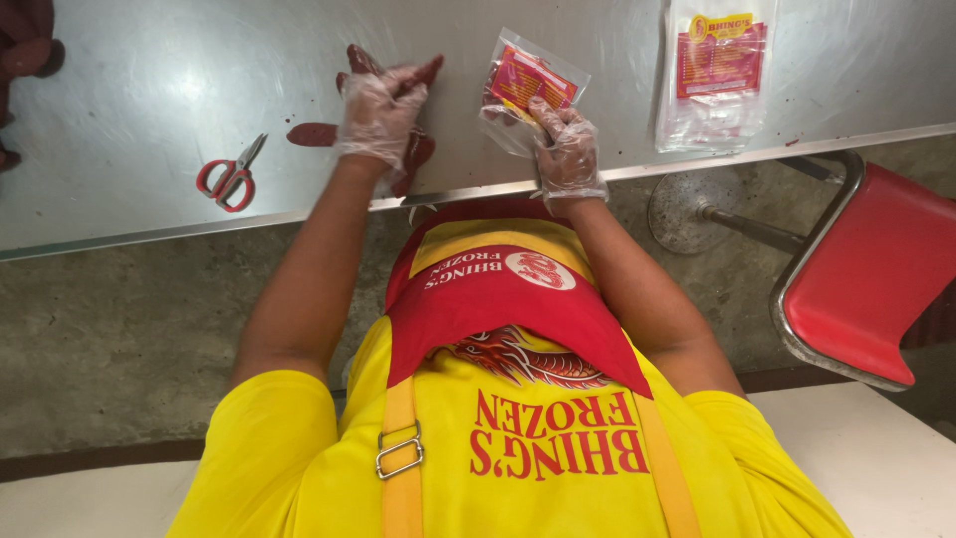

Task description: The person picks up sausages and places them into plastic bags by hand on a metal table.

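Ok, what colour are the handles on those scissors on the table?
Red, seen in the head view: the scissors lie on the metal table.

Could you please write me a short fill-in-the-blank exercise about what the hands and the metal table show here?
1. The left hand grips dark red strips of ____.
2. The right hand holds a small clear ____ with a red label.
3. The scissors on the metal table have ____ handles.
4. Both hands wear thin clear plastic ____.

Missing words: meat; bag; red; gloves
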